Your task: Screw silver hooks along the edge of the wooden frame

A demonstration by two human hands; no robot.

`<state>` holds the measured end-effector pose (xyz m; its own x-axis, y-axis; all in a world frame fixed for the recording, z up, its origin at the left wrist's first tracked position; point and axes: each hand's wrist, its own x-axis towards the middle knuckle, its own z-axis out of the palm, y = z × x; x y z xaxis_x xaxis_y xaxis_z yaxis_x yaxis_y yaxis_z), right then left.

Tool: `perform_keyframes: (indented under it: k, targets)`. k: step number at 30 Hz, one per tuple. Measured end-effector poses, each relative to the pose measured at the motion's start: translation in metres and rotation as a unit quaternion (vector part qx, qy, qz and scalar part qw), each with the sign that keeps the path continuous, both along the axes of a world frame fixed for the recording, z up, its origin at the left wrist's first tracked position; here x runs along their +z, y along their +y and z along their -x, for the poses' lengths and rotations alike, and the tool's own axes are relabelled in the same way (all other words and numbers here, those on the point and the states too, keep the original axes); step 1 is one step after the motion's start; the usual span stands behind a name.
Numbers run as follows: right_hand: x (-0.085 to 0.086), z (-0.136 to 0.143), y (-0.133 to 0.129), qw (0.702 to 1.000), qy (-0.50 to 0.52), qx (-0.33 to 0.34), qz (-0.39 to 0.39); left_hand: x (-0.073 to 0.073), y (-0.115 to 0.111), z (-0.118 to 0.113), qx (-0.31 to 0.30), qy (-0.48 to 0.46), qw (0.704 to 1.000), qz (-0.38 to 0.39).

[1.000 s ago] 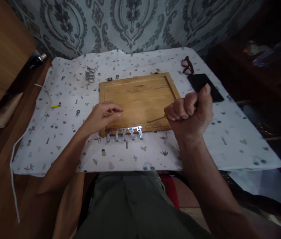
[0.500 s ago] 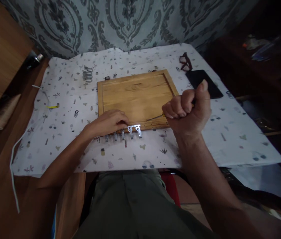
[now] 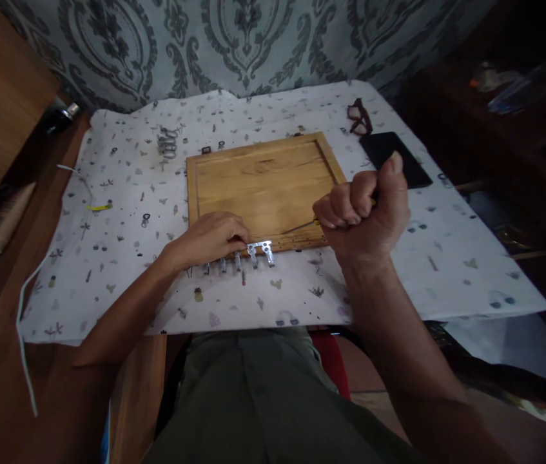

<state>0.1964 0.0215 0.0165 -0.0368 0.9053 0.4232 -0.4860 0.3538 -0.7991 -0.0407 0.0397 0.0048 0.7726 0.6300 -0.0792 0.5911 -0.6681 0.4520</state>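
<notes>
A flat wooden board [image 3: 258, 187] lies in the middle of the table, on a white cloth [image 3: 122, 277] printed with small pictures. It is honey-yellow, with a raised frame around a smooth panel, darker grain and a brown knot-like swirl toward the far side. Small dark holes run along the near edge of the frame, and a dark metal fitting [image 3: 205, 149] sits at the far edge.

A row of five shiny silver hooks [image 3: 269, 253] hangs over the board's near edge, their lower ends reaching over the cloth. The left hand [image 3: 214, 235] rests on the near left part of the board, its fingers bent and close together at the hooks; I cannot tell whether they grip the metal. The right hand [image 3: 364, 206] is closed in a fist around a screwdriver [image 3: 299, 227], whose thin dark shaft points left across the panel, a bit of yellow handle showing.
</notes>
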Motion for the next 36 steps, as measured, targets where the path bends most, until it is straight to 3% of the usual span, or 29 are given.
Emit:
perform_keyframes:
  k: [8,22,36]
  targets:
    - [-0.001,-0.005,0.004,0.999,-0.008,0.042,-0.018,-0.003,0.0,0.001,-0.014,-0.001,1.0,-0.017]
    - [-0.011,-0.004,0.004,0.999,0.031,-0.004,0.007,-0.004,0.0,0.001,-0.043,-0.009,0.998,-0.039]
    - [-0.002,-0.005,0.004,1.0,-0.001,0.017,-0.01,-0.002,0.0,0.005,-0.027,-0.023,0.999,-0.032]
